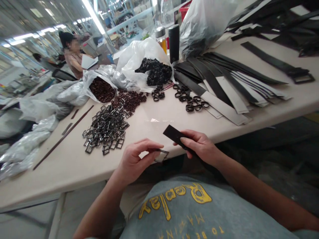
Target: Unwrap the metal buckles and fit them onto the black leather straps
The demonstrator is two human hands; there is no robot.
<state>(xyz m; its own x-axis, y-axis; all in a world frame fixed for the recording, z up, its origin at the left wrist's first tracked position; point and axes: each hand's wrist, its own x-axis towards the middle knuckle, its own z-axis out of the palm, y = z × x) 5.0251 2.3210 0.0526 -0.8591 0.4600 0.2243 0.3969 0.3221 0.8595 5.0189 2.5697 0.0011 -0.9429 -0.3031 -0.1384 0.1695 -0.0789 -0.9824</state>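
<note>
Between thumb and fingers, my left hand (136, 161) pinches a dark metal buckle (163, 152) just over the table's front edge. A black belt strap (171, 134) is gripped in my right hand (199, 144), its squared end pointing up and to the left. Buckle and strap end are close but apart. The rest of that strap drops behind my right forearm, mostly hidden. Left of my hands lies a heap of dark metal buckles (107, 126). Several black belt loops (196, 103) are scattered beyond my right hand.
Black and white straps (224, 86) fan out at the right, near a strap with a buckle (281, 66). Brown loops (129, 99) spill from a plastic bag (87, 79). A black bottle (173, 43) stands at the back. A person (73, 56) sits at the far left.
</note>
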